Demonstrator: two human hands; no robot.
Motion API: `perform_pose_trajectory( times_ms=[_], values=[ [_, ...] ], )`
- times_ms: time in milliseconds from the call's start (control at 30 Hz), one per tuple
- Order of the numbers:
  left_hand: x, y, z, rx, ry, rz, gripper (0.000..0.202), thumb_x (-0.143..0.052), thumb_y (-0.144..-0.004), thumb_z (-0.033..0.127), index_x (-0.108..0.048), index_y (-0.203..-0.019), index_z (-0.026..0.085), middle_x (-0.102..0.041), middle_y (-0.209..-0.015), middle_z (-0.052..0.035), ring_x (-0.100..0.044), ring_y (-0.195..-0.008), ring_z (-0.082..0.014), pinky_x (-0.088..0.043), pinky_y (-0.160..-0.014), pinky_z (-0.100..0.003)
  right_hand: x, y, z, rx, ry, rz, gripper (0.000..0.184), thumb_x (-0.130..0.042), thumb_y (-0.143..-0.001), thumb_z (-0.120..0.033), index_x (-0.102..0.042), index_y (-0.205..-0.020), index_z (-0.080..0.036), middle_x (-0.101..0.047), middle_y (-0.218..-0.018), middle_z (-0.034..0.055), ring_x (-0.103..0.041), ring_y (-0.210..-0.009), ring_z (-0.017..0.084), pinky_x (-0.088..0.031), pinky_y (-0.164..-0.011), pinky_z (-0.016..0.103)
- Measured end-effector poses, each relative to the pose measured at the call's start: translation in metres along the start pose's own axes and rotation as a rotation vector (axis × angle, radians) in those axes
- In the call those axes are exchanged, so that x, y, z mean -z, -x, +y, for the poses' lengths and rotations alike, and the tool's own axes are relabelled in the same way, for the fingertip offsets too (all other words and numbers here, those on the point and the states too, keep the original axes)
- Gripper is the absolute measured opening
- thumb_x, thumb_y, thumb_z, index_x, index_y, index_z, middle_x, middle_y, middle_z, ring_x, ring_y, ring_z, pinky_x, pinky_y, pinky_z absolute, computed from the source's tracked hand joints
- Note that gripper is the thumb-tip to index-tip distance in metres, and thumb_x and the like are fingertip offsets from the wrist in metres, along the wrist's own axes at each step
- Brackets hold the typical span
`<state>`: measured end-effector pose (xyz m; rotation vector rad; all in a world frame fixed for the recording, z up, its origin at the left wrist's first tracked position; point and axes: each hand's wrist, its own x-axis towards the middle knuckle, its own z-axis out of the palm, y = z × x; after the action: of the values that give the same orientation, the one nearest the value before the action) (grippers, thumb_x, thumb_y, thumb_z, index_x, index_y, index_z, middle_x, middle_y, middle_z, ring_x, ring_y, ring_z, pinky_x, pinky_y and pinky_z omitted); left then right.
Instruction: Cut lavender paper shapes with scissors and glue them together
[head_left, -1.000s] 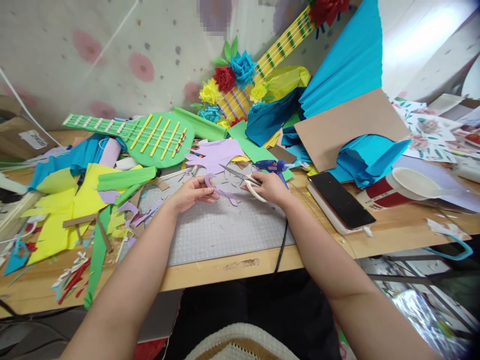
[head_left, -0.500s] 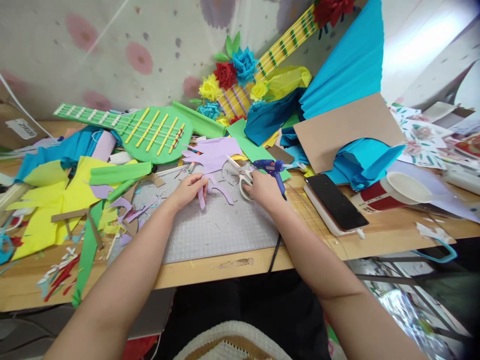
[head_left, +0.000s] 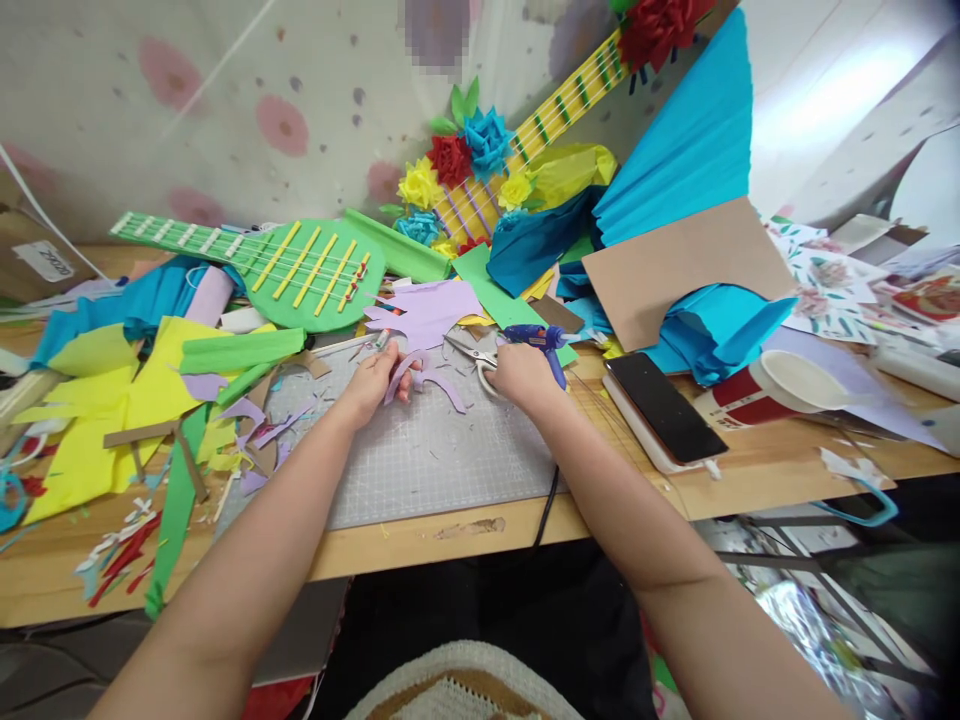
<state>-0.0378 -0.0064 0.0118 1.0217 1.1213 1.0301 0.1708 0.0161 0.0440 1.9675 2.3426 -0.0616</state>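
Note:
My left hand (head_left: 375,385) pinches a curved strip of purple paper (head_left: 405,372) over the grey cutting mat (head_left: 450,470). Another curved purple scrap (head_left: 448,388) lies just to its right. My right hand (head_left: 523,374) grips white-handled scissors (head_left: 484,365), their blades pointing left and parted a little from the paper strip. Behind both hands is a larger purple paper piece (head_left: 431,312) with cut edges. A blue glue gun (head_left: 536,337) rests right behind my right hand.
Left of the mat lie yellow paper (head_left: 82,430) and several scraps. A green paper guitar (head_left: 307,270) and a flowered yellow guitar (head_left: 480,190) are at the back. On the right are a phone (head_left: 664,405), a paper cup (head_left: 765,390) and brown cardboard (head_left: 690,265).
My left hand has turned, and the purple strip in it now arcs upward. In my right hand the scissors have tipped, their blades pointing more to the left.

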Motion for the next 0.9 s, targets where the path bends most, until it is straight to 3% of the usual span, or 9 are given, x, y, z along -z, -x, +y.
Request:
perform_pose_trajectory(
  times_ms=[200,333,433,533,700,900],
  values=[
    [0.006,0.004,0.006,0.149,0.155,-0.078,0.026,-0.051,-0.082,0.031,-0.063,-0.089,0.009,-0.061,-0.063,-0.0035,-0.06,-0.054,-0.0127,-0.054,-0.056,-0.028,0.005,0.0,0.006,-0.033,-0.013,-0.025,0.04,-0.056,-0.074,-0.043,-0.063,-0.096,-0.01,-0.065,-0.092,0.0206,-0.061,-0.09,0.028,-0.043,-0.07,0.032],
    [0.004,0.008,0.01,0.131,0.192,-0.101,0.019,-0.056,-0.079,0.021,-0.063,-0.09,0.009,-0.064,-0.069,-0.0056,-0.064,-0.064,-0.0155,-0.055,-0.065,-0.03,0.003,0.007,0.007,-0.052,-0.097,0.064,0.03,-0.054,-0.077,-0.031,-0.06,-0.1,-0.013,-0.065,-0.097,0.0156,-0.06,-0.091,0.025,-0.043,-0.073,0.032],
    [0.005,0.009,0.011,0.088,0.258,-0.102,0.018,-0.061,-0.073,0.014,-0.063,-0.09,0.01,-0.065,-0.075,-0.0055,-0.065,-0.071,-0.0162,-0.054,-0.071,-0.031,0.0,0.011,-0.001,0.055,-0.238,0.222,0.024,-0.043,-0.082,-0.019,-0.061,-0.098,-0.017,-0.065,-0.1,0.0093,-0.058,-0.095,0.02,-0.041,-0.077,0.029],
    [0.007,0.008,0.012,0.045,0.303,-0.038,0.022,-0.065,-0.068,0.008,-0.062,-0.089,0.012,-0.064,-0.07,-0.002,-0.064,-0.067,-0.0126,-0.054,-0.072,-0.031,-0.005,0.009,-0.015,0.221,-0.337,0.171,0.022,-0.043,-0.084,-0.022,-0.061,-0.097,-0.019,-0.065,-0.101,0.0059,-0.058,-0.093,0.018,-0.041,-0.078,0.028],
    [0.012,0.001,0.004,-0.031,0.241,0.043,0.028,-0.072,-0.062,0.012,-0.063,-0.088,0.013,-0.061,-0.067,0.0016,-0.056,-0.054,-0.0073,-0.054,-0.065,-0.027,-0.013,0.006,-0.031,0.297,-0.249,0.088,0.029,-0.054,-0.078,-0.037,-0.059,-0.097,-0.015,-0.062,-0.101,0.0119,-0.056,-0.094,0.023,-0.041,-0.075,0.03],
    [0.015,-0.009,-0.008,-0.109,0.08,0.147,0.037,-0.075,-0.058,0.026,-0.063,-0.092,0.014,-0.063,-0.075,-0.0002,-0.059,-0.058,-0.01,-0.051,-0.064,-0.026,-0.015,0.007,-0.04,0.311,-0.284,0.054,0.017,-0.052,-0.076,-0.026,-0.059,-0.088,-0.016,-0.063,-0.094,0.0099,-0.057,-0.085,0.02,-0.04,-0.07,0.028]
  ],
)
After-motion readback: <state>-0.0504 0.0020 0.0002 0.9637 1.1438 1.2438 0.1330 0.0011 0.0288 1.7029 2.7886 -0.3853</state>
